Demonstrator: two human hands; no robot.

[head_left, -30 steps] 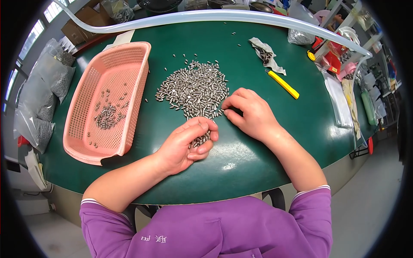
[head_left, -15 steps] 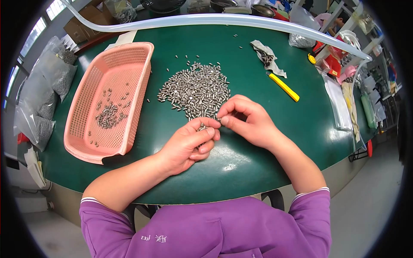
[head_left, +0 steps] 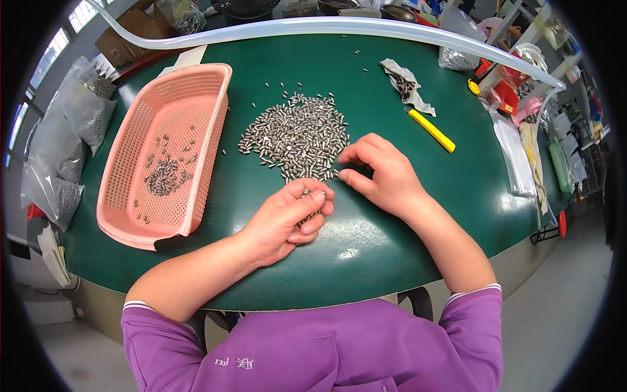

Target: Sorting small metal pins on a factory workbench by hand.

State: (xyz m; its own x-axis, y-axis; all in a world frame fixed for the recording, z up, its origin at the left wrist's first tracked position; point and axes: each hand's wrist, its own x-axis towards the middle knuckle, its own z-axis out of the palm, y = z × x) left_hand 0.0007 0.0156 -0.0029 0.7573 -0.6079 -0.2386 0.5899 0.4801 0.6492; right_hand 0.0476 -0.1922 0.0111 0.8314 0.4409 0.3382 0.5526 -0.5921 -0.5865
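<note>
A heap of small silvery metal pins (head_left: 297,134), short and rounded at the ends, lies on the green table. Just below its near edge, my left hand (head_left: 284,219) is curled around several of these pins, some showing between thumb and fingers. My right hand (head_left: 382,173) is at the heap's right edge, thumb and index finger apart. One pin sits close to the right thumb tip; whether they touch I cannot tell. To the left stands a pink perforated plastic basket (head_left: 208,160) with a smaller cluster of the same pins inside.
A yellow utility knife (head_left: 431,130) and a crumpled pale wrapper (head_left: 406,85) with dark pieces lie at the right. Bulging clear bags (head_left: 65,144) line the left edge. A translucent tube (head_left: 313,27) arches across the back. Stray pins lie around the heap.
My right hand has drawn away from the left fingertips, slightly right and up, and its thumb and index finger have parted. My left hand keeps its place with the pins.
</note>
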